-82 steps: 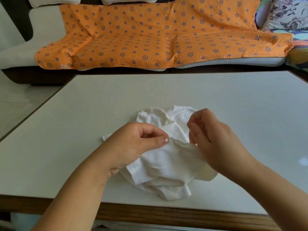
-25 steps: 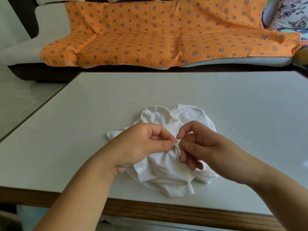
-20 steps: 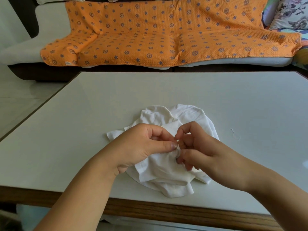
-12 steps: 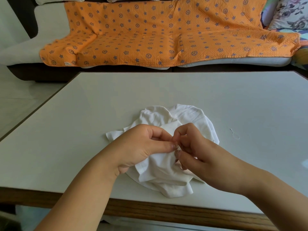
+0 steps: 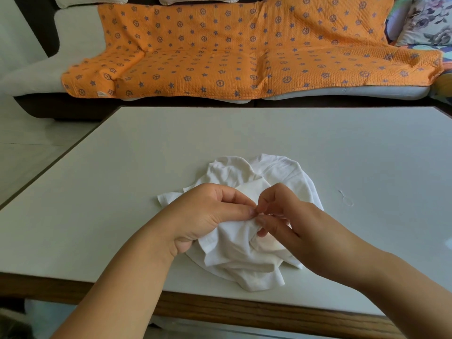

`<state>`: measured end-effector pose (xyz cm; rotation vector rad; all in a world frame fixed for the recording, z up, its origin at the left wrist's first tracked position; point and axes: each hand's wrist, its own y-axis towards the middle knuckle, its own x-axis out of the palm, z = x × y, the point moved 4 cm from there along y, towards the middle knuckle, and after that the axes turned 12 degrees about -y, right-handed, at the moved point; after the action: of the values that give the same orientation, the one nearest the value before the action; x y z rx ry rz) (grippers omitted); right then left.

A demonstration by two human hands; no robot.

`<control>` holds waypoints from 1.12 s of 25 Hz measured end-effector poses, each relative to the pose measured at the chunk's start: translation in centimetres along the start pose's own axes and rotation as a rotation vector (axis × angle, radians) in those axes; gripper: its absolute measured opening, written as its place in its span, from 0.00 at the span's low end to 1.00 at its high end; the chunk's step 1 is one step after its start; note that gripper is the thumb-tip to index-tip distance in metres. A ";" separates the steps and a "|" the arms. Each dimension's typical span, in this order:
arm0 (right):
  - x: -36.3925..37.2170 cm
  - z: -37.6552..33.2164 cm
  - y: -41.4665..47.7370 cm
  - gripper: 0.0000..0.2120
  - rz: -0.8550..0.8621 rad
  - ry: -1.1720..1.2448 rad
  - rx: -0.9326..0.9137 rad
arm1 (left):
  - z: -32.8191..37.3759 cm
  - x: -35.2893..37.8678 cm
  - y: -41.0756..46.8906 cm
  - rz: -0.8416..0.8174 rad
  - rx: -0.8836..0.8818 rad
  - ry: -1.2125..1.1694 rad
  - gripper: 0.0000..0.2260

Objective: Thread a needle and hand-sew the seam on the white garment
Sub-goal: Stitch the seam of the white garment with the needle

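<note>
Both left hand (image 5: 203, 214) and right hand (image 5: 293, 221) pinch one fold of the white garment (image 5: 244, 253), perhaps with a needle (image 5: 266, 214). It lies near the table (image 5: 244, 133)'s front edge, broad tabletop beyond.

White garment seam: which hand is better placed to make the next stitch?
Right, probably. The right hand pinches at the fold beside the left thumb, free to push through; the left hand grips the white garment, steadying it.

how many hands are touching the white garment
2. The left hand pinches a fold at the middle of the white garment; the right hand pinches the same fold from the right, fingertips almost meeting. No other hand shows.
</note>
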<state>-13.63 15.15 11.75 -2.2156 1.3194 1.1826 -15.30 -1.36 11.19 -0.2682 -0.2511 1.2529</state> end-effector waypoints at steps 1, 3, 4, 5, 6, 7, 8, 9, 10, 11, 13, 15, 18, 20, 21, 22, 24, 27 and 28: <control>0.1 0.0 0.0 0.03 -0.003 -0.022 0.013 | 0.0 0.0 0.0 -0.002 0.002 -0.005 0.06; 0.3 -0.1 0.0 0.05 0.000 -0.076 0.029 | 0.0 0.1 0.0 0.000 0.006 -0.001 0.06; 0.4 -0.1 0.0 0.05 -0.001 -0.113 0.023 | 0.0 0.1 0.1 0.003 0.005 0.003 0.06; 0.5 -0.2 0.0 0.04 -0.004 -0.149 0.020 | -0.1 0.1 0.0 0.005 0.003 0.004 0.06; 0.6 -0.2 0.1 0.02 0.000 -0.169 0.025 | -0.1 0.1 0.0 0.007 0.001 0.005 0.06; 0.6 -0.2 0.1 0.02 0.020 -0.163 0.041 | -0.1 0.2 0.0 0.008 -0.002 -0.002 0.06; 0.4 0.0 0.2 0.03 0.061 -0.112 0.076 | -0.1 0.2 0.0 0.012 -0.006 -0.010 0.06; 0.0 0.1 0.3 0.03 0.131 -0.008 0.130 | 0.0 0.2 0.0 0.019 -0.010 -0.024 0.05; -0.7 0.5 0.5 0.03 0.219 0.138 0.199 | 0.0 0.1 0.0 0.030 -0.012 -0.028 0.03; -1.5 1.0 0.6 0.05 0.290 0.313 0.264 | 0.1 0.1 -0.1 0.040 -0.012 -0.031 0.01; -2.8 1.6 0.9 0.08 0.321 0.709 0.339 | 0.2 -0.2 0.0 0.070 -0.012 -0.039 0.04; -3.8 1.9 1.0 0.08 0.281 1.056 0.384 | 0.3 -0.6 -0.1 0.100 -0.012 -0.063 0.04; -4.7 2.6 1.0 0.08 0.271 1.355 0.428 | 0.6 -0.7 -0.4 0.087 0.002 -0.071 0.04; -5.1 3.1 1.2 0.08 0.287 1.452 0.422 | 0.6 -0.5 -0.5 0.069 -0.005 -0.058 0.10; -5.3 3.3 1.2 0.08 0.307 1.460 0.424 | 0.7 -0.4 -0.6 0.070 -0.013 -0.043 0.11; -5.4 3.6 1.3 0.08 0.335 1.454 0.430 | 0.6 -0.5 -0.5 0.073 -0.013 -0.032 0.12; -5.5 4.2 1.3 0.09 0.393 1.428 0.437 | 0.6 -0.6 -0.4 0.104 -0.013 -0.035 0.12; -5.6 5.2 1.4 0.10 0.479 1.314 0.424 | 0.6 -0.9 -0.4 0.130 -0.009 -0.044 0.07; -5.7 5.7 1.4 0.09 0.523 1.236 0.439 | 0.6 -0.9 -0.4 0.133 -0.008 -0.043 0.05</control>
<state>-19.01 21.20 12.86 -2.2675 2.3481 -0.6030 -15.39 -2.32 11.87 -0.2685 -0.2787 1.3906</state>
